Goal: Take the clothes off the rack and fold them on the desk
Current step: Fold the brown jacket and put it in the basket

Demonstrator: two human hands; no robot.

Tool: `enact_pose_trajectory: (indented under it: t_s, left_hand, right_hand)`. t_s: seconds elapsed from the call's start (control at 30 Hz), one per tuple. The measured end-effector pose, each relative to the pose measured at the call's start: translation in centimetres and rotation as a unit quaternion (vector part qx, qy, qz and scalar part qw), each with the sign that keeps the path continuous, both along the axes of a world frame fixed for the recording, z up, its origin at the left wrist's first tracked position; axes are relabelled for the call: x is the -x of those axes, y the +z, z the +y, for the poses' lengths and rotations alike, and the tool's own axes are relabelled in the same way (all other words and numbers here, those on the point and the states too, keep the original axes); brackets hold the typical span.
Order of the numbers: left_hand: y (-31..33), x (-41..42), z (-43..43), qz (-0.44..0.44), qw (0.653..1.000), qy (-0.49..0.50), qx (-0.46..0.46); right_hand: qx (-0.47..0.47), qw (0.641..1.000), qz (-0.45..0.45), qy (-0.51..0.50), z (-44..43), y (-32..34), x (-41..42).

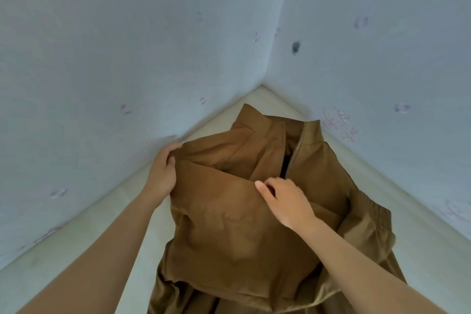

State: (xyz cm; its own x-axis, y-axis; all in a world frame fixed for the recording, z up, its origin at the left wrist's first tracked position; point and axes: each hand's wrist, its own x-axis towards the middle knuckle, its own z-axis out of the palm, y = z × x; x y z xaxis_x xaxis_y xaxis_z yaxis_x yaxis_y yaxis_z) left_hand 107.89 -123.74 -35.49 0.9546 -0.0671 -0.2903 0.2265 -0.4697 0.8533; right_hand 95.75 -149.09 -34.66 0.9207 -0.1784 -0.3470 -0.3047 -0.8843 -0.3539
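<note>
A: Where is the brown cloth zip-front jacket (229, 224) right now?

B: It lies on the pale cream desk (76, 250), pushed into the corner where the two pale blue walls (127, 33) meet. Its stand-up collar (254, 122) points towards that corner, and its lower part runs out of the bottom of the view

A: Is it done up?

B: Only partly. The metal zip (293, 153) is parted at the top, under the collar. I cannot tell how far down it is closed, since a folded flap of the same cloth covers the front

A: What is the left hand (164, 168) doing?

B: It grips the jacket's left side, fingers curled over the edge of the cloth, close to the left wall

A: And the right hand (285, 201)?

B: It sits on the middle of the jacket, just below the parted end of the zip. Its fingers are curled down onto the top edge of the folded flap, with the thumb stretched out to the left along that edge. It looks like a pinch on the cloth, though the fingertips are tucked out of sight

A: Anything else?

B: A gathered, elasticated part of the jacket (369, 211) bunches up on the right, beyond the right forearm. The right wall carries a small dark spot (295, 47) and faint pink marks (339, 122)
</note>
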Motion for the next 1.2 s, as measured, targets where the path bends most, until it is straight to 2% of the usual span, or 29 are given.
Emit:
enact_pose_trajectory:
  t_s: [0.07,0.1,0.2,0.27,0.37,0.53,0.6,0.7,0.83,0.93,1.0,1.07,1.1,1.2]
  left_hand:
    - [0.6,0.1,0.3,-0.017,0.999,-0.046,-0.013]
    - [1.2,0.0,0.4,-0.023,0.998,-0.063,-0.011]
    - [3.7,-0.8,0.0,-0.04,0.992,-0.121,-0.011]
    - [5.1,-1.5,-0.6,-0.033,0.981,-0.187,-0.023]
    - [6.3,-2.6,-2.2,0.027,0.952,-0.302,-0.052]
    - [5.5,-4.8,-4.1,0.05,0.886,-0.426,-0.174]
    - [4.8,-5.4,-5.0,0.03,0.871,-0.442,-0.212]
    - [4.0,-6.2,-5.9,-0.028,0.839,-0.442,-0.316]
    - [3.4,-6.9,-5.9,-0.115,0.881,-0.296,-0.352]
    - [2.2,-4.2,-6.4,-0.174,0.857,-0.215,-0.435]
    - [1.6,-1.4,-7.2,-0.246,0.865,-0.173,-0.401]
    - [1.2,1.8,-8.4,-0.302,0.872,-0.207,-0.324]
    - [0.8,3.6,-9.0,-0.309,0.867,-0.254,-0.297]
    - [-2.4,8.9,-9.0,-0.256,0.825,-0.382,-0.329]
  right_hand:
    - [-0.036,0.998,0.05,0.007,-0.1,0.7,1.0]
    - [-0.043,0.998,0.04,0.002,-0.2,1.4,1.4]
    - [-0.046,0.997,-0.064,-0.02,-0.9,4.1,2.8]
    - [-0.029,0.995,-0.099,0.003,-1.6,5.8,3.5]
    - [0.002,0.993,-0.107,0.039,-3.5,7.8,4.4]
    - [0.044,0.983,-0.181,-0.001,-8.2,10.1,4.6]
    - [0.072,0.984,-0.162,-0.004,-9.7,9.5,4.3]
    - [0.077,0.986,-0.141,-0.033,-11.2,7.6,4.1]
    - [0.101,0.965,-0.229,-0.077,-11.3,5.5,3.1]
    - [0.162,0.977,-0.126,-0.065,-10.3,2.4,3.1]
    - [0.171,0.974,-0.124,-0.078,-9.2,0.8,3.6]
    - [0.137,0.974,-0.163,-0.074,-7.6,0.2,4.2]
    - [0.126,0.977,-0.166,-0.038,-6.7,-0.3,4.7]
    - [0.158,0.977,-0.122,0.076,-4.9,-2.5,7.0]
